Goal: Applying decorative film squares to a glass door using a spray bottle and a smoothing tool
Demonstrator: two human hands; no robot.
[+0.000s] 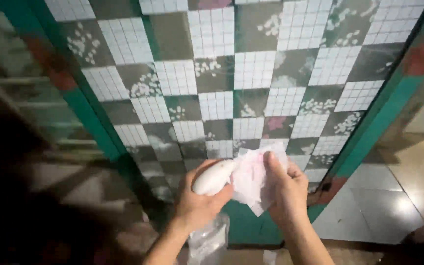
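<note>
My left hand (197, 201) grips a smooth white oval object (213, 177) at its lower end. My right hand (286, 191) holds a thin white and pink wrapper (251, 179) that lies against the oval object's right side, with the thumb pressing on the wrapper's top edge. Both hands are raised in front of a checkered mat (231, 83) of white grid squares and dark floral squares. A clear crumpled plastic bag (208, 240) hangs below my left wrist; what holds it is hidden.
The mat has a teal border (369, 132) with red patches. Pale shiny floor tiles (384, 206) lie at the lower right. A dark blurred area (20, 196) fills the lower left.
</note>
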